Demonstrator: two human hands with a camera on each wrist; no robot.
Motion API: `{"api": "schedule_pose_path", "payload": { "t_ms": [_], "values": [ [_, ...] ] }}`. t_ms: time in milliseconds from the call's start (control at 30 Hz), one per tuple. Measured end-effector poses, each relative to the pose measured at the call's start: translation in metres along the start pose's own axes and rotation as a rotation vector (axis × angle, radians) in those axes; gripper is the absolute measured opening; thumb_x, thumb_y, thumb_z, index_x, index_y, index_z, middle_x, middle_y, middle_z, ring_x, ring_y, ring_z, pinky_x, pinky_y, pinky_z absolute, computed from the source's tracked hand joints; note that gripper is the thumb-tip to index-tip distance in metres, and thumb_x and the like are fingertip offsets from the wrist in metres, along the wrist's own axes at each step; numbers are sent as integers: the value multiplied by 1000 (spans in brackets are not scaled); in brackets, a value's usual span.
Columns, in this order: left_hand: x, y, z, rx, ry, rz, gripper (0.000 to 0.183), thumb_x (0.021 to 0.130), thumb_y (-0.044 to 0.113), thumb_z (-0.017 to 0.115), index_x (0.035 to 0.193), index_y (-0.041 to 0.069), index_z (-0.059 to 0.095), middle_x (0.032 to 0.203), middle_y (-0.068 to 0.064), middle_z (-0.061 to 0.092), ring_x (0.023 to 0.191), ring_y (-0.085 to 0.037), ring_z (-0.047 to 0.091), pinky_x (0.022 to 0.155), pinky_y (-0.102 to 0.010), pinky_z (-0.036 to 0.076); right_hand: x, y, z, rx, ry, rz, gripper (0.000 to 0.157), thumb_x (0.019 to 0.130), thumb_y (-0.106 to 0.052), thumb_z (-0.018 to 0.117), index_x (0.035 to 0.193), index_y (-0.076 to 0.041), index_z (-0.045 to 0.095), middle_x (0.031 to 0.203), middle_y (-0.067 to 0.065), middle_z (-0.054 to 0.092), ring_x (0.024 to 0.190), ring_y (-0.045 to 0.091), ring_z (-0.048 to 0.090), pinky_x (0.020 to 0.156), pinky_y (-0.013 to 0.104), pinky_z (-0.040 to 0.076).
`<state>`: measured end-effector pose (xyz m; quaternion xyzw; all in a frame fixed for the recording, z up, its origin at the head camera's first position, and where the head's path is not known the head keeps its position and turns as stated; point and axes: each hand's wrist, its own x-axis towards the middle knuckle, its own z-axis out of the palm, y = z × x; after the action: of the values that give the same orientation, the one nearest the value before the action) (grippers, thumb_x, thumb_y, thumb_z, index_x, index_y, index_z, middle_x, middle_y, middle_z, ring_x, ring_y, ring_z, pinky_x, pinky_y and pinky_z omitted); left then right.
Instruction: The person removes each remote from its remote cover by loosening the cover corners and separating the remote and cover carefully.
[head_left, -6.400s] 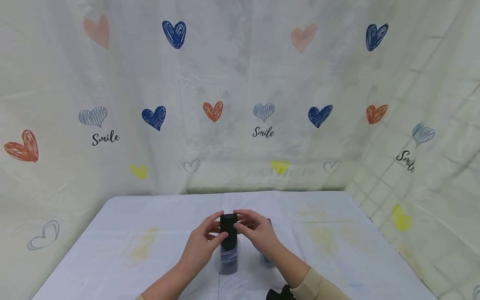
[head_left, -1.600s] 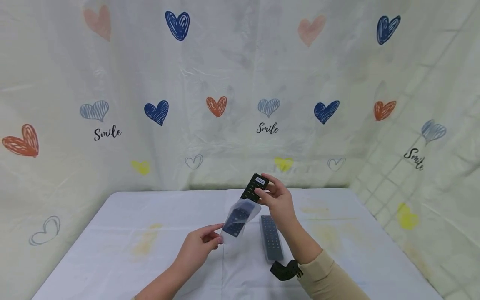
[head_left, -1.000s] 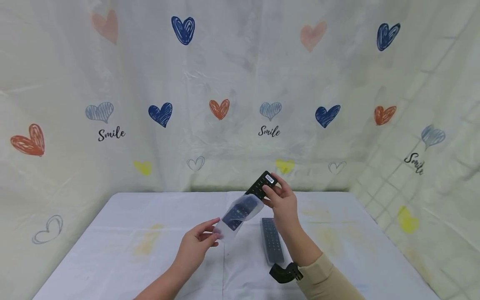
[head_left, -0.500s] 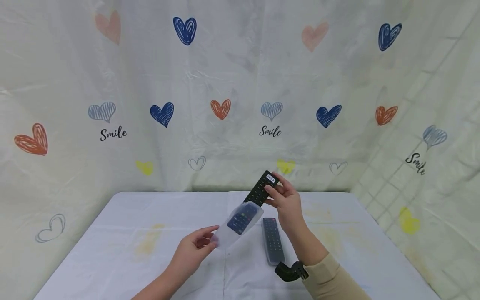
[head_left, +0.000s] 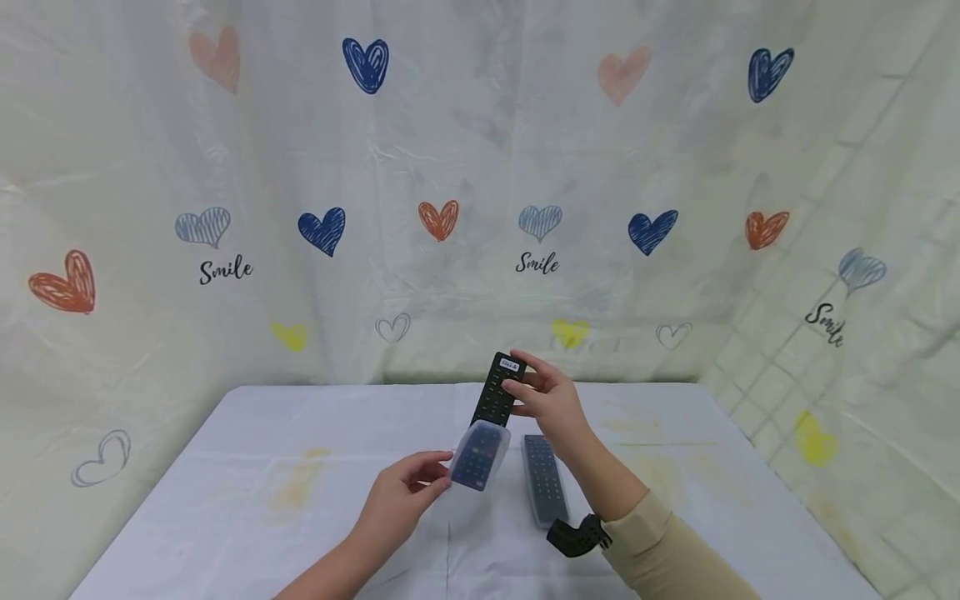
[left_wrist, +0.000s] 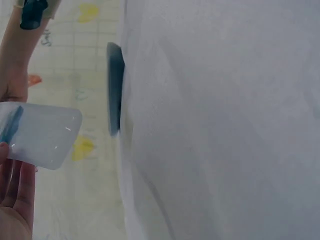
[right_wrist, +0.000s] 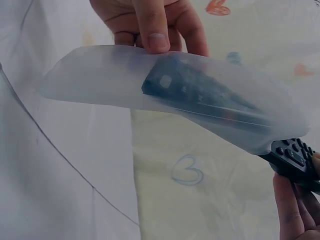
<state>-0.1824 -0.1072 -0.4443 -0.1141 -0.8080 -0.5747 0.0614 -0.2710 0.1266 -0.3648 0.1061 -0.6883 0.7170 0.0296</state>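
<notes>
My right hand grips the upper end of a black remote control, thumb on its button face and fingers behind. The remote's lower part lies inside a translucent sleeve, held tilted above the table. My left hand pinches the sleeve's left edge between thumb and fingers. In the right wrist view, the sleeve's closed end extends past the remote's lower end, and the left thumb presses its edge. The left wrist view shows that clear end too.
A second remote control in a translucent cover lies on the white-covered table, beside my right forearm. A black curved device is on the right wrist. A pale curtain printed with hearts stands behind the table.
Earlier both hands were at the remote's top while it stood upright. Since then it was lifted and tilted; lately it has swung left and steeper, and my left hand has shifted along the sleeve's edge.
</notes>
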Motion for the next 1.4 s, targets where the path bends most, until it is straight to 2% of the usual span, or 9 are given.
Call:
{"api": "schedule_pose_path", "payload": {
  "t_ms": [167, 300, 400, 567, 800, 967, 1033, 1200, 1400],
  "values": [
    [-2, -4, 4, -61, -17, 14, 31, 90, 11, 73, 121, 13, 70, 95, -2, 69, 85, -13, 66, 72, -25, 57, 2, 1, -2, -25, 25, 20, 54, 90, -8, 73, 141, -19, 56, 117, 18, 66, 95, 23, 70, 75, 38, 60],
    [-2, -5, 3, -101, -42, -15, 32, 91, 9, 71, 123, 13, 69, 94, -4, 68, 84, -15, 66, 71, -26, 58, 3, -2, -5, 3, 61, 11, 52, 91, -7, 71, 140, -18, 56, 114, 16, 66, 91, 21, 70, 75, 38, 60],
    [-2, -4, 1, -82, -36, -26, 34, 92, 11, 71, 125, 15, 68, 98, -4, 67, 88, -16, 66, 73, -25, 57, 3, -4, -6, 56, 63, -3, 51, 92, -4, 69, 140, -15, 56, 110, 14, 67, 89, 19, 71, 75, 39, 60],
    [-2, 1, 0, -31, -22, -4, 36, 92, 17, 72, 127, 20, 67, 107, -5, 69, 95, -15, 66, 77, -24, 56, 1, -4, -7, 105, 55, -3, 50, 93, -2, 68, 140, -13, 55, 107, 12, 68, 89, 19, 71, 76, 40, 60],
    [0, 3, -3, 31, -30, 53, 27, 92, 19, 72, 119, 22, 73, 94, 7, 70, 82, -9, 64, 71, -25, 57, -2, 2, -10, 100, 57, 10, 52, 92, -2, 69, 140, -12, 55, 107, 12, 69, 88, 19, 71, 75, 40, 60],
    [-1, 4, -11, 72, -83, 74, 27, 92, 17, 72, 118, 21, 74, 89, 7, 67, 79, -7, 63, 72, -24, 56, -3, 8, -13, 93, 84, 12, 51, 92, -2, 68, 140, -11, 56, 112, 15, 68, 89, 19, 71, 75, 40, 60],
    [-1, 4, -15, 48, -121, 64, 28, 93, 16, 71, 120, 18, 74, 91, 3, 67, 80, -8, 64, 71, -24, 56, -3, 10, -13, 104, 99, 16, 50, 92, -1, 68, 140, -12, 56, 114, 15, 68, 90, 19, 71, 75, 40, 60],
    [2, 5, -22, -79, -200, -14, 31, 93, 11, 69, 124, 9, 70, 100, -12, 69, 80, -15, 66, 69, -25, 57, -2, 13, -12, 143, 138, 8, 51, 91, 0, 69, 139, -11, 56, 113, 15, 68, 89, 19, 71, 76, 41, 60],
    [2, 2, -24, -114, -214, -89, 34, 93, 11, 69, 127, 3, 67, 102, -15, 70, 82, -18, 67, 69, -28, 59, 0, 16, -12, 185, 185, 14, 51, 90, -2, 71, 139, -14, 58, 110, 11, 69, 89, 19, 72, 76, 40, 60]
  ]
}}
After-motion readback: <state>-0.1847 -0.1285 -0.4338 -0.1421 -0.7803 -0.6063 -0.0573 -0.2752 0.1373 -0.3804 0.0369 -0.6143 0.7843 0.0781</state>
